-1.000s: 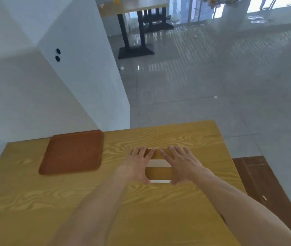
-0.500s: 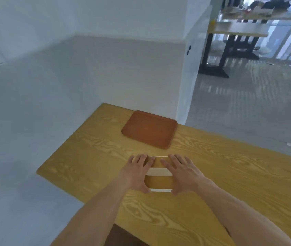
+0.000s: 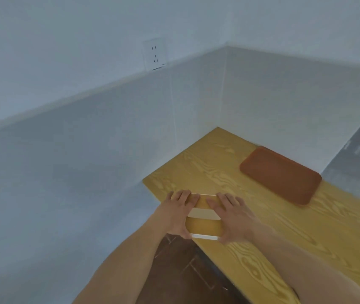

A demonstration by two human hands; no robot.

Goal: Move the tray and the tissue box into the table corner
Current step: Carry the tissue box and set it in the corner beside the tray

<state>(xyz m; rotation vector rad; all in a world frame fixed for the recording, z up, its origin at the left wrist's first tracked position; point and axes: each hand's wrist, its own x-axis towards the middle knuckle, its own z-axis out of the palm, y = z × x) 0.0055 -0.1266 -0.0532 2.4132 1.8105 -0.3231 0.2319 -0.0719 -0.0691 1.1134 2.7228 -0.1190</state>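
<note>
A wood-patterned tissue box (image 3: 204, 224) with a pale slot on top is held between both hands at the near left edge of the yellow wooden table (image 3: 284, 227). My left hand (image 3: 178, 212) grips its left side and my right hand (image 3: 232, 218) grips its right side, fingers lying over the top. A flat brown tray (image 3: 280, 177) lies further back on the right, close to the rear wall, apart from the box. The table's far corner (image 3: 219, 131) sits where the two white walls meet.
White walls close the table's left and rear sides, with a wall socket (image 3: 155, 54) high on the left wall. Dark wooden floor (image 3: 185, 270) shows below the table's near edge. Grey tiled floor (image 3: 359, 154) lies to the right of the tray.
The view has swung left, so the wall corner now shows ahead. Both hands have carried the tissue box leftward to the table's left edge; the tray has stayed where it was.
</note>
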